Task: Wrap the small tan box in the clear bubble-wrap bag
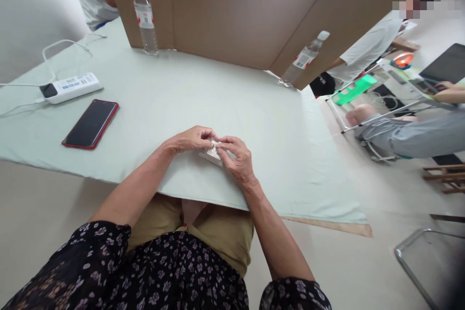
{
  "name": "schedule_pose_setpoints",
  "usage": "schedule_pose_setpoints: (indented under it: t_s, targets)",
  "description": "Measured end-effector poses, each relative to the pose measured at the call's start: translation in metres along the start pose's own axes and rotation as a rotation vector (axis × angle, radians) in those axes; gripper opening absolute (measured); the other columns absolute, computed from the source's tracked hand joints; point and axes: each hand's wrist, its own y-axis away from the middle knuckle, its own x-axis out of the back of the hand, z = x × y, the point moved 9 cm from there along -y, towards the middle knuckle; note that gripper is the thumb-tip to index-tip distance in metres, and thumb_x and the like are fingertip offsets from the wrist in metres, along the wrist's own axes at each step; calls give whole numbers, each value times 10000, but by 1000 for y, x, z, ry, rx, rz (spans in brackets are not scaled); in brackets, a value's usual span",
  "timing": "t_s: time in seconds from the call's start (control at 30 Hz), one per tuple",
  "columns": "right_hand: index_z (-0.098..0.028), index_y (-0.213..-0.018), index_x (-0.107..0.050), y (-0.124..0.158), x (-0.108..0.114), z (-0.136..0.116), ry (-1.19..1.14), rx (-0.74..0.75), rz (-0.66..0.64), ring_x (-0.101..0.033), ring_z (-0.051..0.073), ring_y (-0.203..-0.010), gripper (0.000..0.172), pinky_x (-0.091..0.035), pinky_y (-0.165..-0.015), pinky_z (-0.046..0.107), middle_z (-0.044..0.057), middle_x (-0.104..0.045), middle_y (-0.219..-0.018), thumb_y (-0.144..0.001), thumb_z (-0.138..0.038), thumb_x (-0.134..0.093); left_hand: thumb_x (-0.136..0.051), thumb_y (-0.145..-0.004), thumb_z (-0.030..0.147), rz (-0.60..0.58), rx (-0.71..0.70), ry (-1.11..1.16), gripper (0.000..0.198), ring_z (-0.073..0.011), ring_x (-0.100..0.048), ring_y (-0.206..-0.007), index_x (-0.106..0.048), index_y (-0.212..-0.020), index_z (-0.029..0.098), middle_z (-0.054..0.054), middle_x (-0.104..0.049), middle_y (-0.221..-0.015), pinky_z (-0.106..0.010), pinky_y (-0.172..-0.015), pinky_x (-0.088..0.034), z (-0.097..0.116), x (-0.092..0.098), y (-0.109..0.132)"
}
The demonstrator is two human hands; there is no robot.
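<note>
Near the front edge of the table, a small white box (pixel 213 157) sits between my two hands, partly covered by fingers. My left hand (pixel 194 139) is closed at its left and upper side, thumb and fingertips pinched together. My right hand (pixel 238 157) closes from the right, its thumb and index finger meeting the left fingertips over the box's top. Something whitish and shiny shows between the fingertips; its kind is too small to make out.
A red-cased phone (pixel 90 124) and a white power strip (pixel 74 88) with cables lie left on the cloth-covered table (pixel 232 97). A cardboard screen (pixel 225 9) stands behind, with a water bottle (pixel 145 19) and a second bottle (pixel 305 60) before it. People sit beyond.
</note>
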Motion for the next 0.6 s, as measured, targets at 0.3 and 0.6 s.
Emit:
schedule_pose_setpoints:
  t_s: [0.3, 0.6]
  targets:
    - [-252, -926, -724, 2, 0, -15, 109, 123, -11, -679, 230, -990, 106, -490, -878, 415, 73, -733, -1080, -874, -286, -638, -650, -710, 263, 7, 28, -14, 303, -124, -568, -723, -686, -985, 142, -11, -656, -818, -260, -685, -421, 3, 0, 2]
    - [-242, -972, -707, 2, -2, -15, 87, 112, 0, -683, 231, -1021, 111, -488, -904, 404, 76, -737, -1094, -879, -247, -646, -660, -745, 311, 1, 21, -44, 328, -128, -574, -742, -679, -1021, 135, -22, -661, -847, -270, -705, -427, 3, 0, 2]
